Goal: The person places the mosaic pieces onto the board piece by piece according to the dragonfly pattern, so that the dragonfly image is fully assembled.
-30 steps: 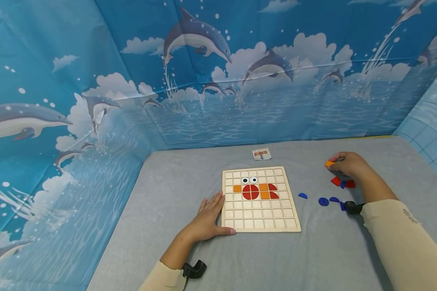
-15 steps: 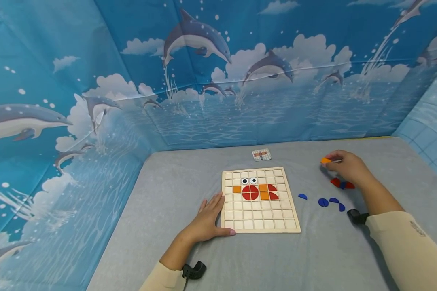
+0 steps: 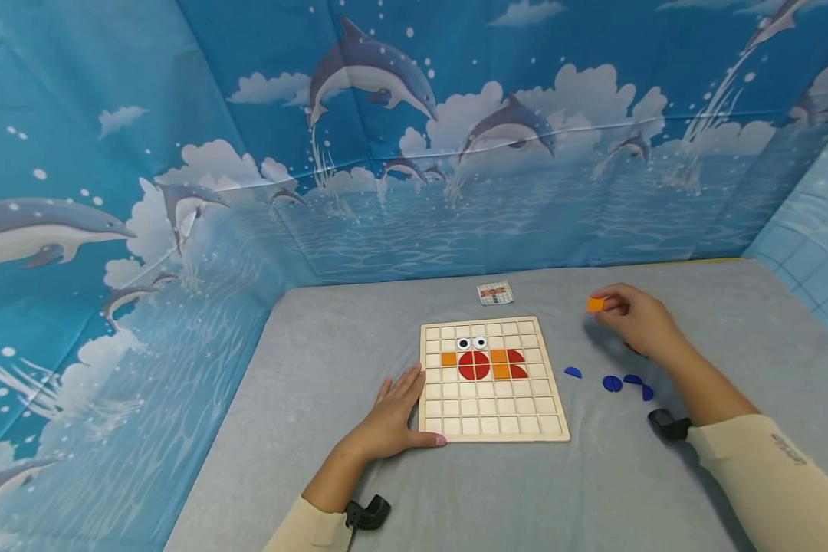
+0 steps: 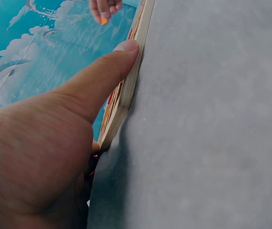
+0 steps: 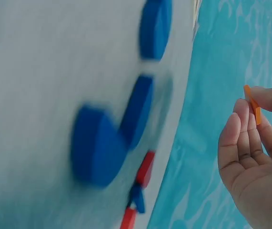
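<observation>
My right hand [image 3: 638,318] pinches an orange square tile [image 3: 596,304] between thumb and fingers, held over the table to the right of the wooden grid board [image 3: 469,425]. In the right wrist view the tile [image 5: 254,107] appears nearly edge-on. My left hand [image 3: 389,425] lies at the board's near left corner, fingers straight along the left side and thumb at the near edge. On the board, two white eye pieces [image 3: 472,343] sit above a red circle [image 3: 474,366] of quarter pieces. An orange tile [image 3: 448,359] is left of it; orange tiles [image 3: 500,364] and red quarters [image 3: 517,364] are right.
Loose blue pieces lie right of the board: a half circle [image 3: 573,372], a divided circle [image 3: 612,383] and others. Red pieces [image 5: 146,168] and a small blue one [image 5: 137,196] lie beyond them. A picture card [image 3: 494,293] lies behind the board, before a dolphin-print backdrop [image 3: 400,215].
My right hand has lifted the orange tile from near the red and blue pieces and moved it left toward the board. The left hand and board have stayed in place.
</observation>
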A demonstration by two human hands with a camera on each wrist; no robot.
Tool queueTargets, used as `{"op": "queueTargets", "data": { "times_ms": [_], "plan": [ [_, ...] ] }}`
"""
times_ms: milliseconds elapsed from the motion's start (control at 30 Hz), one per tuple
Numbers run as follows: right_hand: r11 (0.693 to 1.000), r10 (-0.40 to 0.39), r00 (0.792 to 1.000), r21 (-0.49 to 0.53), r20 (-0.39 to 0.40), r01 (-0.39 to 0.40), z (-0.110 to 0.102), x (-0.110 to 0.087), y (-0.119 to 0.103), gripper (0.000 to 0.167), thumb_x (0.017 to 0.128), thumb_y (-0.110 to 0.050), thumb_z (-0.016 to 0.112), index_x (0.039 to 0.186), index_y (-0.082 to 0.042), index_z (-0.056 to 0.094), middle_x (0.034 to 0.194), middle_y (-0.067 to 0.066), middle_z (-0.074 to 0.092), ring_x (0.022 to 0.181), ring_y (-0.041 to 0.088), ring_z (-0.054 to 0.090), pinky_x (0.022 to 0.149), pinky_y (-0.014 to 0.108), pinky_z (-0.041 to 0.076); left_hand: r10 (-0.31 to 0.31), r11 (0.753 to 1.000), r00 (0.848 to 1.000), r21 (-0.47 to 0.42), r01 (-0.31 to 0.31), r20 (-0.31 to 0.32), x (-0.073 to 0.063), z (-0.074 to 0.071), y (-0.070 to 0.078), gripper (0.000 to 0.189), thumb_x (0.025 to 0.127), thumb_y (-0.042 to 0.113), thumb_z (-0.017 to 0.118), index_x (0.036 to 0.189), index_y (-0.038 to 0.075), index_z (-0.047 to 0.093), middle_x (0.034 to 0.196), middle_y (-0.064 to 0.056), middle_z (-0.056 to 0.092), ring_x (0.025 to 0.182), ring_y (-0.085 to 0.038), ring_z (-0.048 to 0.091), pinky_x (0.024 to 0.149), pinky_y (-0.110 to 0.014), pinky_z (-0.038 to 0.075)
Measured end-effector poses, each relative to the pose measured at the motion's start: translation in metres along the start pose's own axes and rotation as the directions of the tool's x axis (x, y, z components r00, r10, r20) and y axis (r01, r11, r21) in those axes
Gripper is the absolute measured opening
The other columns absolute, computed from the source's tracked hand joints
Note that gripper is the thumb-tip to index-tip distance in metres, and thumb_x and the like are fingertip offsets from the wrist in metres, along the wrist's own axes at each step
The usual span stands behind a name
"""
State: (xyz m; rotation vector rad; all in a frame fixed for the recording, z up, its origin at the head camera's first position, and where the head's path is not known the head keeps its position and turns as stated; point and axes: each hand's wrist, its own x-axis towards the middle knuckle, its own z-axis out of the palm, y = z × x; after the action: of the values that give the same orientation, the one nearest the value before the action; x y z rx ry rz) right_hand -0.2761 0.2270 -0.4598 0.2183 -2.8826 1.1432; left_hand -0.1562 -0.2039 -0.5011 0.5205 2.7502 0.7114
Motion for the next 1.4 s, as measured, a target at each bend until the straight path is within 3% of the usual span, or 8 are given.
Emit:
{"op": "queueTargets", "data": {
  "times_ms": [367,667,933,1267,1400],
  "plan": [
    [0.99,-0.046,0.994,0.136,0.098,0.032,0.012,-0.009,-0.038,0.036,0.1,-0.022,0.065,0.132,-0.006,0.061,0.113,0.014,0.065,0.092,0.019,0.059,0.073,0.019,0.052,0.007,1.0,1.0,0.001,-0.007,0.003,0.0,0.001,-0.001,0.116,0.079,0.062,0.078,0.163,0.009,0.017,0.172,-0.001,0.007,0.16,-0.019,0.006,0.128,-0.053,0.0],
    [0.96,-0.043,0.984,0.281,0.172,-0.007,0.025,-0.017,-0.068,0.037,0.1,-0.026,0.065,0.134,-0.011,0.06,0.117,0.012,0.063,0.097,0.019,0.061,0.086,0.032,0.057,0.008,1.0,1.0,0.001,-0.008,0.004,0.0,0.001,-0.001,0.116,0.079,0.062,0.077,0.163,0.009,0.017,0.172,-0.001,0.008,0.16,-0.019,0.006,0.128,-0.053,0.0],
    [0.938,-0.116,0.978,0.343,0.171,0.052,0.041,-0.014,-0.095,0.03,0.099,-0.018,0.066,0.129,-0.011,0.063,0.114,0.011,0.065,0.097,0.026,0.06,0.081,0.024,0.057,0.01,1.0,1.0,0.002,-0.01,0.0,0.001,0.001,-0.002,0.116,0.08,0.063,0.076,0.163,0.01,0.015,0.173,-0.001,0.006,0.16,-0.019,0.005,0.128,-0.053,0.0],
    [0.926,-0.188,0.963,0.362,0.192,0.109,0.064,-0.017,-0.122,0.024,0.099,-0.014,0.066,0.122,-0.006,0.067,0.112,0.014,0.069,0.097,0.024,0.065,0.083,0.035,0.058,0.002,1.0,1.0,-0.004,-0.002,0.006,0.0,0.0,-0.001,0.117,0.079,0.063,0.077,0.163,0.01,0.016,0.172,-0.001,0.007,0.16,-0.019,0.005,0.128,-0.053,0.0],
    [0.917,-0.206,0.955,0.384,0.214,0.111,0.073,-0.019,-0.13,0.022,0.098,-0.012,0.065,0.119,-0.006,0.068,0.111,0.013,0.069,0.097,0.024,0.065,0.082,0.033,0.057,-0.002,1.0,1.0,-0.005,0.002,0.008,-0.001,0.0,-0.001,0.117,0.079,0.065,0.076,0.163,0.01,0.016,0.172,-0.001,0.007,0.16,-0.019,0.005,0.128,-0.053,0.0]
  ]
}}
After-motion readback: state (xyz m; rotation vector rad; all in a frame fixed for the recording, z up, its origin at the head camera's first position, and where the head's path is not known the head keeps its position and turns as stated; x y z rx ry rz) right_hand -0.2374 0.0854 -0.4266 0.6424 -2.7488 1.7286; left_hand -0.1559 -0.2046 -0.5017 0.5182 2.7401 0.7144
